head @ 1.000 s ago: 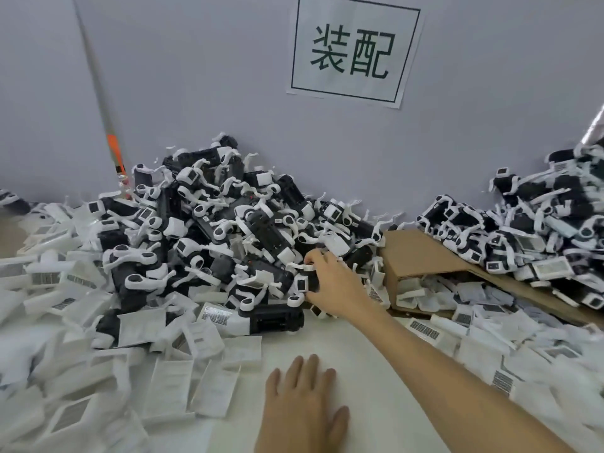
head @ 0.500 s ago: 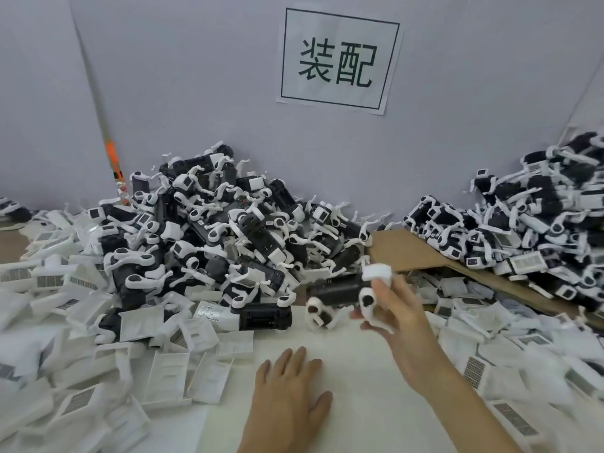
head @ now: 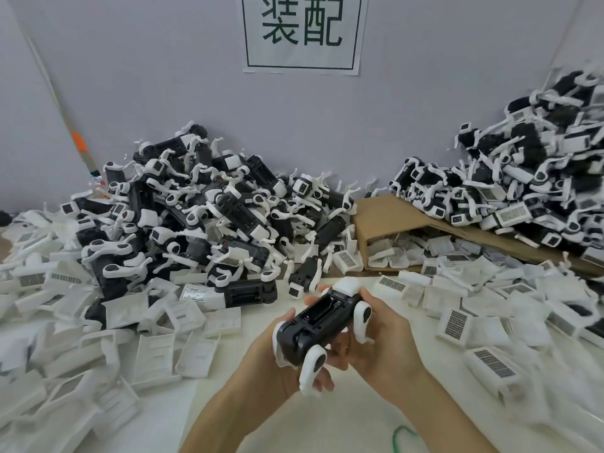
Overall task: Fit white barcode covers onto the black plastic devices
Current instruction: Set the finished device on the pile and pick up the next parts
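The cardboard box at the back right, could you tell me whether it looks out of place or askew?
Yes. The cardboard box lies tipped on its side with its open mouth facing the table, and white barcode covers spill out of it. A heap of black devices rests on its upturned side, pressing it down.

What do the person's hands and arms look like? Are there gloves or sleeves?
No gloves and no sleeves. The left hand and the right hand are bare, and so are both forearms as far as the picture shows. No rings, watch or bracelet can be seen.
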A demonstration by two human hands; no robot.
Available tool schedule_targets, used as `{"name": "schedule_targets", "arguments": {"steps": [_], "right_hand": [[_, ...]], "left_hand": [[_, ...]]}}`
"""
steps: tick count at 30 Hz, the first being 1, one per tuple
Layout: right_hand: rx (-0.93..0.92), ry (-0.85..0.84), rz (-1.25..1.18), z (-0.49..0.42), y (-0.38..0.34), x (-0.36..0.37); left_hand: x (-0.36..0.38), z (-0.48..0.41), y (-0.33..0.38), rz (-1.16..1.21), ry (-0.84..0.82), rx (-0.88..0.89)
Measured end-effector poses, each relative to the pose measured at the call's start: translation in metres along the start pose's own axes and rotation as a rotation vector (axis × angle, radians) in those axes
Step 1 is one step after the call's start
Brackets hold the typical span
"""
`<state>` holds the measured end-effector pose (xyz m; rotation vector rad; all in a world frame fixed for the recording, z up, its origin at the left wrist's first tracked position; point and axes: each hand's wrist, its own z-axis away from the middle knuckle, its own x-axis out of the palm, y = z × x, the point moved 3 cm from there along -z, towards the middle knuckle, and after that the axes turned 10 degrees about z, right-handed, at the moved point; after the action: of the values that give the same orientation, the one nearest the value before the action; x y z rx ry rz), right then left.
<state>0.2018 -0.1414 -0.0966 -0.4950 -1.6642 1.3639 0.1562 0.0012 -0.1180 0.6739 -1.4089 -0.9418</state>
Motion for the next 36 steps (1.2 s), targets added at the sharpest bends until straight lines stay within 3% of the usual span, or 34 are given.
{"name": "schedule_targets", "arguments": {"steps": [3, 7, 13, 16, 20, 25, 36], "right_hand": [[-0.063, 0.026, 0.134, -0.003, 0.000, -0.003], [-0.182, 0.245, 0.491, -0.005, -0.001, -0.005], [-0.423, 0.517, 0.877, 0.000, -0.009, -0.010], [-0.409, 0.356, 0.872, 0.002, -0.007, -0.002], [-0.385, 0.091, 1.048, 0.003, 0.011, 0.015], [-0.437, 0.113, 1.075, 0.005, 0.021, 0.019], [-0.447, 0.059, 0.769, 0.007, 0.007, 0.020]], "left_hand": [[0.001, 0.002, -0.004, 0.139, -0.116, -0.094], [-0.006, 0.007, -0.009, 0.021, -0.167, -0.136], [-0.007, 0.001, -0.004, 0.008, 0.018, 0.074], [-0.014, 0.001, 0.001, 0.079, 0.083, 0.174], [-0.020, 0.006, 0.007, 0.093, 0.141, 0.224], [-0.015, 0.007, 0.005, 0.148, 0.128, 0.205], [-0.012, 0.006, 0.008, 0.133, 0.169, 0.283]]}}
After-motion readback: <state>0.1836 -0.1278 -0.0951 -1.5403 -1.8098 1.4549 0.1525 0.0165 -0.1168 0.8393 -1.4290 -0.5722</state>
